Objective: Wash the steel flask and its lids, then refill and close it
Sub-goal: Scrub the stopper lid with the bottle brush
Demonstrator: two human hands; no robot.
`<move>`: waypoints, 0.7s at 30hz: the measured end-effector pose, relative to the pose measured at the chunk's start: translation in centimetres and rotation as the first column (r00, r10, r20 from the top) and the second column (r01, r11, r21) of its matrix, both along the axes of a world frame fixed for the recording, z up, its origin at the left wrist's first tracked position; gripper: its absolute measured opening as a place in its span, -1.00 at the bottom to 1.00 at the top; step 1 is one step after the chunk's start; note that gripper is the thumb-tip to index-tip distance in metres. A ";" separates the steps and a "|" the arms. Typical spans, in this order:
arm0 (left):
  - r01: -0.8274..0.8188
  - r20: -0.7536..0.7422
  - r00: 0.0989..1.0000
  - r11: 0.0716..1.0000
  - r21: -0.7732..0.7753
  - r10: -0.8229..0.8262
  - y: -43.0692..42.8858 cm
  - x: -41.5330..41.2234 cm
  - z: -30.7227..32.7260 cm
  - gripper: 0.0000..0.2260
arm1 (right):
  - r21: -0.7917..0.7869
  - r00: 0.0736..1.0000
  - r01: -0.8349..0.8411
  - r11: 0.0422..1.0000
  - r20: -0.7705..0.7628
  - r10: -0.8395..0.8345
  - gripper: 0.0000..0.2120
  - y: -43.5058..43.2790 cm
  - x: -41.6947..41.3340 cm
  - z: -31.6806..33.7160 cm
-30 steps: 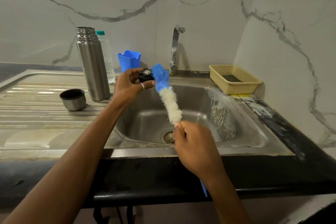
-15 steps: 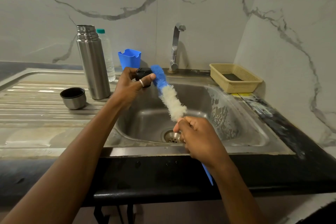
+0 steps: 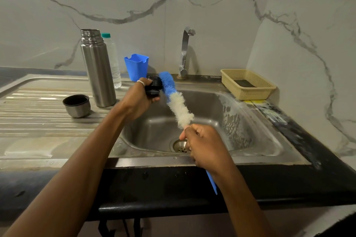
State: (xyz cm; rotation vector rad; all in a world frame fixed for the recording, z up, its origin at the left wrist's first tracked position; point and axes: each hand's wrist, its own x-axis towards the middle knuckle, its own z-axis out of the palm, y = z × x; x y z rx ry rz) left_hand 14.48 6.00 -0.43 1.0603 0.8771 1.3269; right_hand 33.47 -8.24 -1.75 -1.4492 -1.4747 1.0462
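While above sink (image 3: 250, 159), left hand (image 3: 136, 100) tight around black lid (image 3: 153, 88), right hand (image 3: 206, 146) around brush (image 3: 177, 103).

1. Silver steel flask (image 3: 98, 69), left of centre.
2. Blue cup (image 3: 136, 67), centre.
3. Blue-and-white bottle brush (image 3: 174, 98).
4. Black inner lid (image 3: 153, 87).
5. Beige latticed basket (image 3: 248, 83), right.
6. Grey-veined white wall (image 3: 134, 5).

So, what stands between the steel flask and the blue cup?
A clear plastic bottle with a teal cap, partly hidden behind the steel flask; the blue cup stands apart to its right. This shows in the head view.
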 end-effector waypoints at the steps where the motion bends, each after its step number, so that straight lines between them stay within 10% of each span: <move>1: -0.004 0.008 1.000 1.000 0.009 0.004 0.0 0.0 0.0 -0.85 | 0.009 1.000 0.005 1.000 0.008 -0.005 -0.72 -0.1 -0.1 -0.2; 21: -0.300 -0.418 0.831 0.929 0.217 0.366 0.4 -1.1 -0.7 -0.44 | 0.148 0.970 0.021 0.989 0.235 -0.056 -0.67 -0.2 -1.3 -0.8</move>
